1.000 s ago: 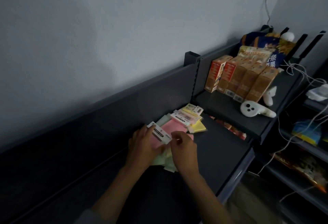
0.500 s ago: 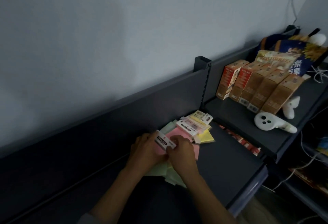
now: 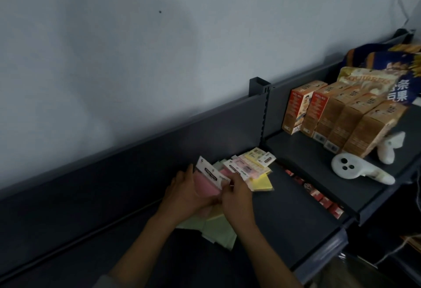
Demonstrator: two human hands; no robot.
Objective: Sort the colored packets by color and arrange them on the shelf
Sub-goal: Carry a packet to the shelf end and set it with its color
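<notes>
A pink packet (image 3: 206, 184) with a white label strip is tilted up off the pile, and both hands hold it. My left hand (image 3: 184, 193) grips its left edge; my right hand (image 3: 237, 196) pinches its right edge. Under my hands lie pale green packets (image 3: 218, 233) on the dark shelf (image 3: 284, 219). Behind them sits a heap of pink and yellow packets (image 3: 255, 169), with one yellow packet (image 3: 262, 183) at its right edge.
A raised shelf section to the right carries a row of orange boxes (image 3: 341, 119), snack bags (image 3: 387, 69) and two white controllers (image 3: 355, 170). Small red boxes (image 3: 319, 194) lie below its edge. A grey wall stands behind the shelf back panel (image 3: 159, 151).
The pink packet has been lifted and tilted up between both hands. The camera view has shifted slightly.
</notes>
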